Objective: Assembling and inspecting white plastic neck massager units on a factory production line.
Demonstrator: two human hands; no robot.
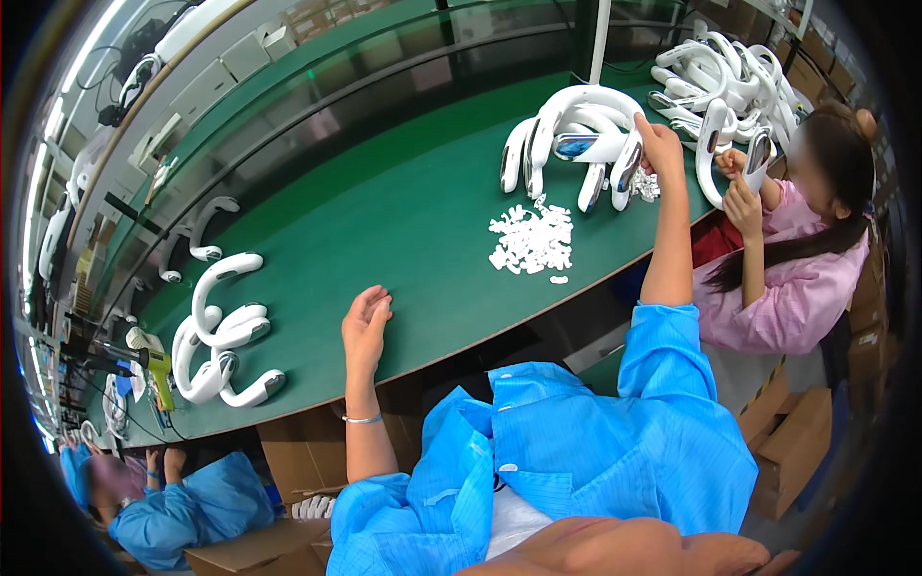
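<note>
My right hand [663,154] reaches far forward to the right, its fingers closed on the end of a white U-shaped neck fan [582,99]. That fan belongs to a cluster of similar ones standing on the green bench, with shiny dark oval ends. Part of my grip is hidden behind the fan. My left hand [366,328] hovers at the bench's near edge, empty, with loosely bent fingers and the thumb apart. Between the hands, close to the cluster, lies a heap of small white plastic pieces [531,240].
More neck fans [205,350] lie at the left, near a yellow-green hand tool [158,377]. At the far right stands a large pile of fans [730,82]. A co-worker in pink [783,288] holds one; another in blue [197,509] sits lower left. Cardboard boxes [792,446] stand below.
</note>
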